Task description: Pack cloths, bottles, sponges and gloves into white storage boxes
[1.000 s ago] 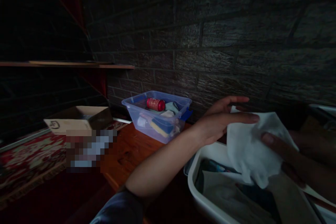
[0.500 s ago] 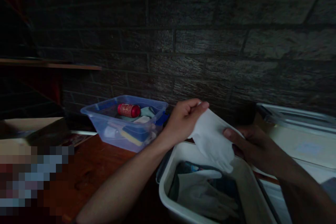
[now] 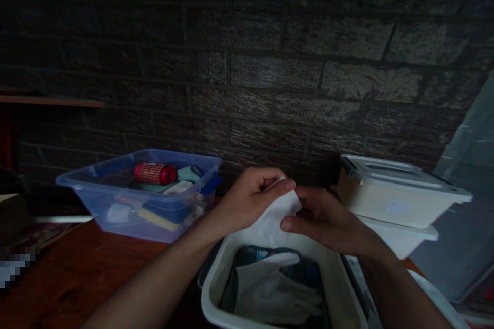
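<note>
Both hands have drawn closer together since the earlier frame, and the white fabric glove (image 3: 276,216) that I had stretched between them is now more bunched, while my view has swung to the right; the left hand (image 3: 252,198) pinches the glove's upper edge between thumb and curled forefinger; the right hand (image 3: 320,218) has its thumb pressed to the near face and its other fingers bent behind, their tips hidden from my camera; the glove hangs between the two hands at the far end of the open white plastic bin (image 3: 207,293), and I cannot tell whether it touches the rim; inside the bin I see a second, greyish-white fabric glove (image 3: 270,293) lying flat over dark contents too dim to make out; to the left, a translucent blue plastic tub (image 3: 87,205) stands on the reddish-brown wooden table (image 3: 96,272), holding a red cylindrical container (image 3: 155,174) on its side and a blue-and-yellow sponge (image 3: 164,215); to the right, I have two stacked off-white lidded boxes (image 3: 420,208); behind everything runs the dark brick wall (image 3: 247,77).
</note>
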`<state>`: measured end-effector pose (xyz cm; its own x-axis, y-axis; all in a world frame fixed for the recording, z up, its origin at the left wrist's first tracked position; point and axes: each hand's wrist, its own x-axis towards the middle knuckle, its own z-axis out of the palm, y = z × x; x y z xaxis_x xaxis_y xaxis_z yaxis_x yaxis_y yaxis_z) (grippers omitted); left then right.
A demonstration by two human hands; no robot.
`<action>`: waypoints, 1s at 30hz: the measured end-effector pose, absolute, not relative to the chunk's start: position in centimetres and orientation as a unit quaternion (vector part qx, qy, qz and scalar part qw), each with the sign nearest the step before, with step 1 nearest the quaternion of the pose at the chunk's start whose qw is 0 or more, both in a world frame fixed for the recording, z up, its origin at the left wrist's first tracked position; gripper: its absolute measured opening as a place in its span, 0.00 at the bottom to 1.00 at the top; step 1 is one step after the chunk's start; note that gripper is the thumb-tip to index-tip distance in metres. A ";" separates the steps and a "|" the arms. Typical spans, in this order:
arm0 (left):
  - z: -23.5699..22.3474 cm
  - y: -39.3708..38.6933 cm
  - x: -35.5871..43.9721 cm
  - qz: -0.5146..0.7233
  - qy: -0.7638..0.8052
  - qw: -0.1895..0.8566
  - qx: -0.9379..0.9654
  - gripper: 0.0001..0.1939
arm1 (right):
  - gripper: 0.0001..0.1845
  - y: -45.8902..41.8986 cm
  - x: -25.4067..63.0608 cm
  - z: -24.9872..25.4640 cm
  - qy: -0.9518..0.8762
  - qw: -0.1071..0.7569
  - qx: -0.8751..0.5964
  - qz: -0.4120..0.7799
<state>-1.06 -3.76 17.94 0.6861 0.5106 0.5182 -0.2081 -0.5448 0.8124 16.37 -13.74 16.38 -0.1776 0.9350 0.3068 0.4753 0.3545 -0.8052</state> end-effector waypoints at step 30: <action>17.0 -1.5 -0.7 0.349 0.114 0.513 0.776 0.14 | 0.19 -12.3 16.4 15.1 -0.701 0.400 -0.445 0.389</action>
